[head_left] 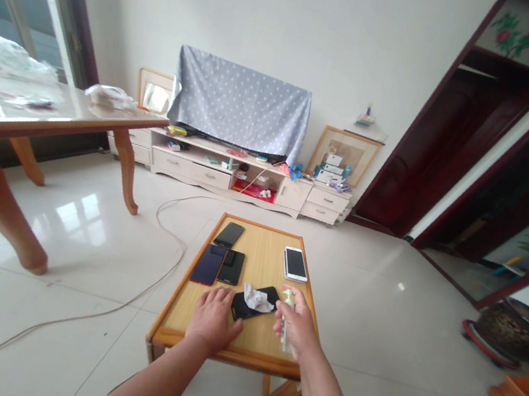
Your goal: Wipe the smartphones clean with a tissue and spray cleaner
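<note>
A black phone (253, 312) lies at a slant near the front of the small wooden table (261, 245), with a crumpled white tissue (258, 299) on top of it. My left hand (214, 318) rests on the tabletop at the phone's left end, fingers stretched out and holding nothing. In my right hand (298, 322) is a small clear spray bottle (288, 303) with a pale green top, held upright by the phone's right end. Toward the table's left side lie a dark phone (229, 235), a dark blue phone (207, 265) and another black phone (231, 267).
A white phone (295, 264) lies on the table's right side, seemingly on another. A cable (171, 236) runs over the floor at left. Beyond stand a larger table (120, 120) and a white TV cabinet (188, 168); a potted plant (501, 325) is at right.
</note>
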Tool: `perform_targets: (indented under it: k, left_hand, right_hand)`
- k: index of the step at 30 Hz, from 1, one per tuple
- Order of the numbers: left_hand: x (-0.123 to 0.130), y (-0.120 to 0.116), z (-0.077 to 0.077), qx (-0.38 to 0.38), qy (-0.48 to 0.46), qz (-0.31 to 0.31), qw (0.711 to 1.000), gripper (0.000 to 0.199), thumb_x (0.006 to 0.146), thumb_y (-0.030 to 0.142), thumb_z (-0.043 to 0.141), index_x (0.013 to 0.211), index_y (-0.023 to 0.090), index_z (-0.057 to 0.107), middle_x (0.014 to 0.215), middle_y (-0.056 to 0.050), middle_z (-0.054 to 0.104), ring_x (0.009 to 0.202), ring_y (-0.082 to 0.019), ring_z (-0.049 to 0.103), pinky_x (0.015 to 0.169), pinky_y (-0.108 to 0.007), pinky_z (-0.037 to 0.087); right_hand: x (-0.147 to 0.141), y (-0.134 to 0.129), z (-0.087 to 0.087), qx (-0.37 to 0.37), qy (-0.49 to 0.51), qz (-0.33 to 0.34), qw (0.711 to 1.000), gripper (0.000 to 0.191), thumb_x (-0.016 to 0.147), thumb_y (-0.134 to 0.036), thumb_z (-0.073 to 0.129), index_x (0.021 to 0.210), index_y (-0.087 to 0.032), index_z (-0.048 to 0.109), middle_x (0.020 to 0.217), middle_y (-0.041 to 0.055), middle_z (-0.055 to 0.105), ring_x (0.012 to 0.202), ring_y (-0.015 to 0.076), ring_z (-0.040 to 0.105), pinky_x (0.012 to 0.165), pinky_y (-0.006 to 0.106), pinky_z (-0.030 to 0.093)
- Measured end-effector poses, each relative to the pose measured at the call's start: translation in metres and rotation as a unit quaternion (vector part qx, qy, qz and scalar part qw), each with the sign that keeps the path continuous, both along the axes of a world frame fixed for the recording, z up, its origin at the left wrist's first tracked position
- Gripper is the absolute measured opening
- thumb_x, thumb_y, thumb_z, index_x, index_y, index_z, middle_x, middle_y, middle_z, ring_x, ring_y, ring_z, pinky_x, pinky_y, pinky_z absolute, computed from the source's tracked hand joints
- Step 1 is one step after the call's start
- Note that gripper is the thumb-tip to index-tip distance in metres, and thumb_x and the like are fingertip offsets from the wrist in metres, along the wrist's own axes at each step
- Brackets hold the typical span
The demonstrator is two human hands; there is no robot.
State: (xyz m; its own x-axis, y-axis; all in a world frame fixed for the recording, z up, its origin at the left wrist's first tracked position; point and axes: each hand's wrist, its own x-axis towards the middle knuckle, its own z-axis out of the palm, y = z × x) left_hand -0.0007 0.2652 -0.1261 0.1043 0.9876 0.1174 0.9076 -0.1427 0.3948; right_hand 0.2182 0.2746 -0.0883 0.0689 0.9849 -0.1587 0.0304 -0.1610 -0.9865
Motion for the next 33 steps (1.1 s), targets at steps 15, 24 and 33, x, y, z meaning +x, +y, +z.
perform_targets:
  k: [15, 24, 33]
  left_hand:
    - [0.000, 0.000, -0.004, 0.017, 0.003, -0.003, 1.000, 0.068, 0.079, 0.051, 0.060, 0.139, 0.019, 0.055, 0.145, -0.013, 0.057, 0.138, -0.032, 0.043, 0.117, -0.045, 0.026]
    - [-0.001, 0.000, -0.004, 0.012, -0.003, -0.004, 1.000, 0.069, 0.082, 0.056, 0.057, 0.140, 0.019, 0.054, 0.148, -0.014, 0.055, 0.142, -0.032, 0.040, 0.118, -0.046, 0.025]
    - [-0.002, -0.002, -0.002, -0.001, -0.008, -0.005, 1.000, 0.067, 0.079, 0.045, 0.057, 0.141, 0.020, 0.053, 0.148, -0.012, 0.055, 0.143, -0.032, 0.038, 0.120, -0.046, 0.024]
  right_hand:
    - [-0.033, -0.022, 0.011, 0.087, -0.029, 0.153, 0.984, 0.036, 0.087, -0.031, 0.058, 0.123, -0.026, 0.054, 0.064, -0.0094, 0.057, 0.040, 0.0104, 0.053, 0.041, 0.020, 0.042]
    - [-0.053, -0.029, -0.003, 0.086, -0.057, 0.183, 0.978, 0.040, 0.086, -0.028, 0.057, 0.125, -0.026, 0.053, 0.060, -0.0111, 0.053, 0.038, 0.0109, 0.053, 0.039, 0.020, 0.044]
    - [-0.060, -0.029, -0.010, 0.060, -0.052, 0.193, 0.978, 0.043, 0.084, -0.026, 0.056, 0.127, -0.025, 0.052, 0.054, -0.0125, 0.051, 0.037, 0.0121, 0.053, 0.038, 0.020, 0.042]
